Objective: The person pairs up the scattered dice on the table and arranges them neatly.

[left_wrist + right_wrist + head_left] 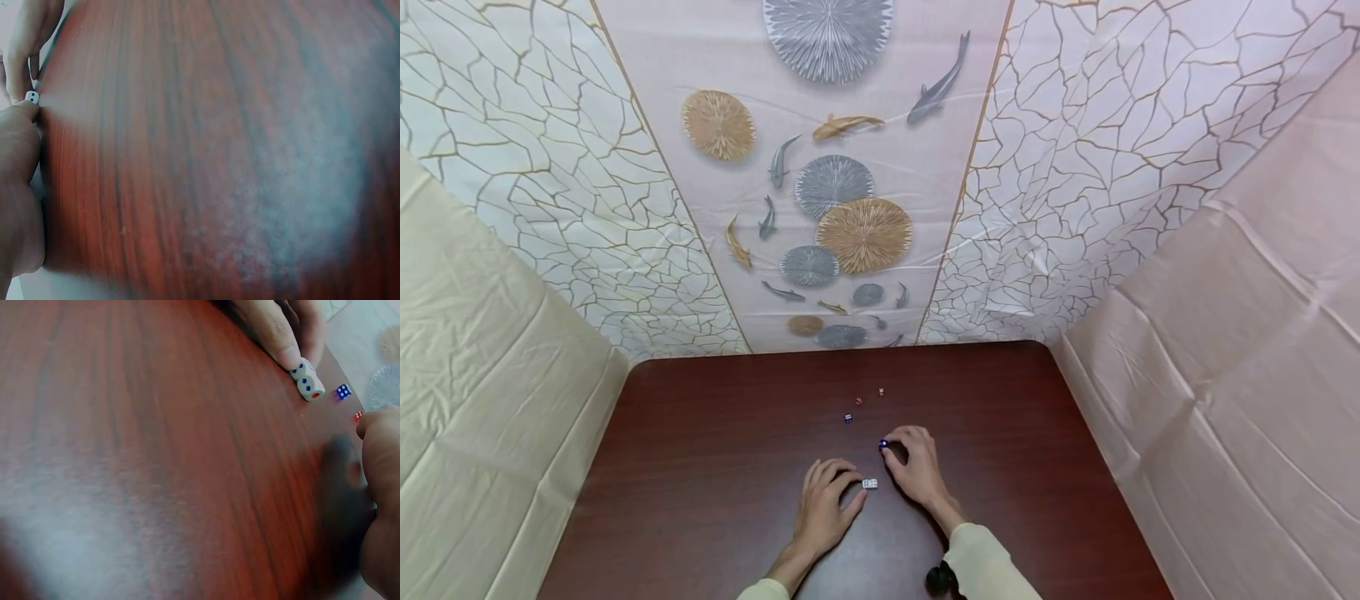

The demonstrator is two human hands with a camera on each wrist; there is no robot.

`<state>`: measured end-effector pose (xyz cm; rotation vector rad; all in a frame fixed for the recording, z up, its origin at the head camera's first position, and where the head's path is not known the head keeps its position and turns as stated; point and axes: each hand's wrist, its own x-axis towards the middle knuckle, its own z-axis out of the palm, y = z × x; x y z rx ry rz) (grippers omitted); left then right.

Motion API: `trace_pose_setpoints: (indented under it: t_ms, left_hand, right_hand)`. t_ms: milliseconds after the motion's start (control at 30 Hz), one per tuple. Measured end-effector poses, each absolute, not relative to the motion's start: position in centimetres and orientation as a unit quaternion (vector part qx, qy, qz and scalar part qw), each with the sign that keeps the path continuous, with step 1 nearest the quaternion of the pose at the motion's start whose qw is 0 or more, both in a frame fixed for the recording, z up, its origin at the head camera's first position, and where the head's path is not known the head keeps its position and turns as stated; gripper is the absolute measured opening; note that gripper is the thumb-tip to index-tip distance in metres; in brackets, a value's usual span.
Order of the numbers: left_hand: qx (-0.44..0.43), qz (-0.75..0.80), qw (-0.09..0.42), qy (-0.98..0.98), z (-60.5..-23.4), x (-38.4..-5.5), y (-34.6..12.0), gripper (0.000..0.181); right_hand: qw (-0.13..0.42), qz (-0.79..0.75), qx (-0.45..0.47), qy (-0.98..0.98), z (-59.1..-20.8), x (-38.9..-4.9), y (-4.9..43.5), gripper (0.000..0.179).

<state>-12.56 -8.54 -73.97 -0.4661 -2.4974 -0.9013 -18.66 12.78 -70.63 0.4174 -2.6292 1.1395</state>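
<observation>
Hands, two, bare, near each other without touching. Left hand (822, 510): thumb and finger pinch one end of a pair of white dice (869, 483) on the table. Right hand (922, 473): fingertips pinch a blue die (883, 445), beyond the white pair and to its right.

White dice, seen from my head view: a small pale bar. My right-wrist view alone gives the finish: rounded corners, blue pips, a single red pip on the end face, two dice touching end to end. My left-wrist view yields one white face with two dark pips.

Held blue die: my head view only; in the right-wrist view the hand hides it.

Loose, farther out: second blue die (344, 392), white-pipped; nearer red die (859, 402); farther red die (882, 392). My right-wrist camera catches one red die, partly behind the hand; I cannot tell which.

Ground: dark reddish wood-grain table (700, 467). Behind it, printed cloth (865, 233) with fish and round motifs.
</observation>
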Motion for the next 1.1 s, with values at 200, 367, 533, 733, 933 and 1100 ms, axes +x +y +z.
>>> trace_pose_setpoints:
  t_ms: [200,367,533,733,933,1100]
  left_hand:
    - [-0.166,-0.324,0.210,-0.908,-74.0,-12.6,-8.6,0.023]
    - [-0.167,-0.322,0.210,-0.908,-74.2,-12.6,-8.6,0.022]
    - [-0.170,-0.324,0.208,-0.907,-74.3,-12.6,-8.7,0.022]
    - [-0.168,-0.329,0.205,-0.906,-74.2,-12.6,-8.7,0.022]
    - [-0.164,-0.323,0.209,-0.908,-74.2,-12.6,-8.6,0.023]
    - [-0.164,-0.327,0.210,-0.907,-74.3,-12.6,-8.6,0.022]
  right_hand:
    - [0.120,0.390,0.184,-0.894,-70.7,-18.0,12.6,0.014]
    - [0.103,0.394,0.203,-0.891,-70.9,-17.6,12.7,0.016]
    - [0.102,0.396,0.216,-0.887,-71.1,-17.4,12.8,0.016]
    - [0.126,0.382,0.224,-0.888,-71.5,-17.3,12.8,0.017]
    - [0.148,0.361,0.232,-0.891,-71.8,-17.3,12.7,0.016]
    - [0.133,0.364,0.229,-0.893,-71.6,-17.3,12.7,0.015]
